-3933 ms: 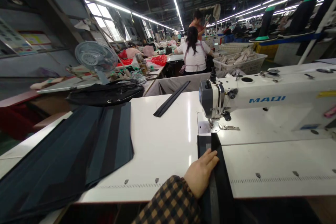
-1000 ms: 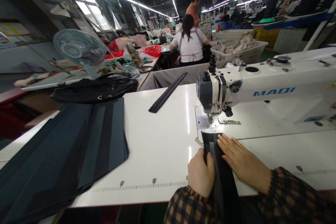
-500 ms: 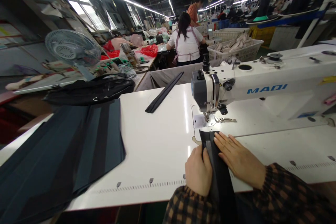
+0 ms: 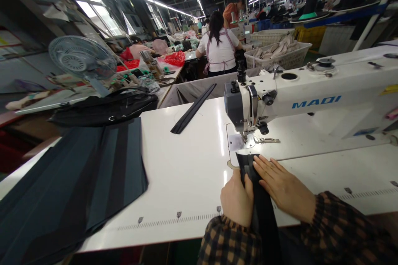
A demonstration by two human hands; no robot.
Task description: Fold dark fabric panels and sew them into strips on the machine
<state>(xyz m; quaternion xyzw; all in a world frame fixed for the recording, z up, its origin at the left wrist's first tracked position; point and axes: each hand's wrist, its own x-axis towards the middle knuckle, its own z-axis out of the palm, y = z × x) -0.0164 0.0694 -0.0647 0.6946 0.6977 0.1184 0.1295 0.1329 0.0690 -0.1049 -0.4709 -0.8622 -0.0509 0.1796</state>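
A long black fabric strip (image 4: 263, 211) runs from the lower edge of the view up to just short of the sewing machine's needle area (image 4: 245, 138). My left hand (image 4: 238, 198) grips the strip's left edge between thumb and fingers. On the right side of the strip my right hand (image 4: 282, 184) lies flat, its fingers stretched out and their tips on the fabric. The white sewing machine (image 4: 311, 95) stands beyond both hands. A narrow dark folded piece (image 4: 192, 109) lies on the white table (image 4: 180, 169), left of the machine head.
Dark fabric panels (image 4: 71, 182) are stacked at the left, with a black bag (image 4: 105, 105) behind them. A fan (image 4: 82, 60) stands at the back left. Beyond the table, a person in a white shirt (image 4: 220, 49) sits near a basket (image 4: 282, 56) of cloth pieces.
My left hand has shifted slightly, and its thumb now covers more of the grey band on the strip. The right hand stays nearly in place. The camera view has moved a little.
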